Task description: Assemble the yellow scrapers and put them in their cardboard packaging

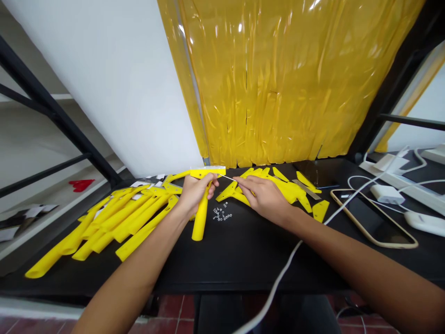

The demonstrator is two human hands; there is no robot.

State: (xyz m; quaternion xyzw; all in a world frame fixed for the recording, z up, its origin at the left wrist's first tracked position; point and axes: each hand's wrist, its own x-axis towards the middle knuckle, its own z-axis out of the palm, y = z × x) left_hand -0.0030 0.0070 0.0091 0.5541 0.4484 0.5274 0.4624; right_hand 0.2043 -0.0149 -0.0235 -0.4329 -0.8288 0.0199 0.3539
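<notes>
Black tabletop (222,264) stretches beneath the left hand (199,189) and right hand (260,192), with shiny yellow plastic sheeting (295,83) hanging beyond them and a white panel (114,83) to its left. Nearer the wearer than the hands, open black surface reaches to the front edge (260,288), crossed toward the right by a white cable (280,278). Behind the hands the room is tight, the back edge lying close past the fingers.

Counting the pieces: one yellow T-shaped piece (199,222) is in the left hand and one thin metal rod (228,178) in the right. To the left of the hands lies a pile of yellow tubular handles (121,220), at least six, overlapping. Behind and around the right hand are flat yellow parts (288,190), too tangled to count fully. Just below the gap between the hands sit more than a dozen small metal fasteners (221,213). Well to the right of the hands rests one phone in a tan case (375,218), with one white charger (387,194) beside it.

Left fingers are curled closed around the T-shaped piece just under its crossbar, handle pointing toward the wearer. Right fingers pinch the rod, its tip reaching the crossbar's end by the left thumb; actual contact is too small to tell.
</notes>
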